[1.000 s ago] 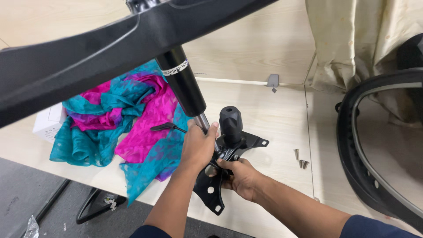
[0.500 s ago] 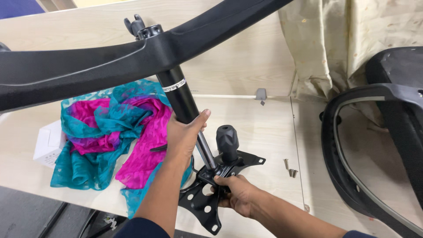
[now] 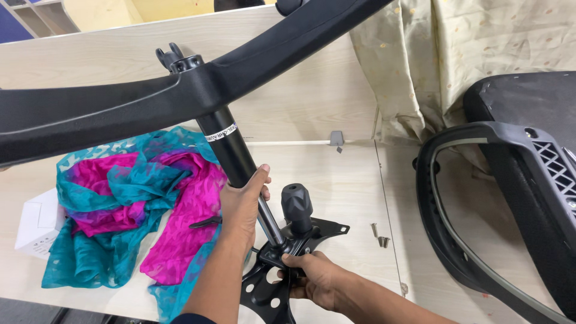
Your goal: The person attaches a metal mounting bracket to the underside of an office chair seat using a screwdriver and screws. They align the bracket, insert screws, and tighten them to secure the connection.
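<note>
At frame centre, the left hand point(image 3: 240, 207) clenches the stiff, likely heavy black gas-lift cylinder point(image 3: 231, 153); the right hand point(image 3: 315, 277) grips the rigid black metal mounting plate point(image 3: 273, 282) below.

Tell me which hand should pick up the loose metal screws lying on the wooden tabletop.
Probably right: the right hand on the black metal mounting plate is nearer the screws; the left hand grips the black cylinder.
</note>
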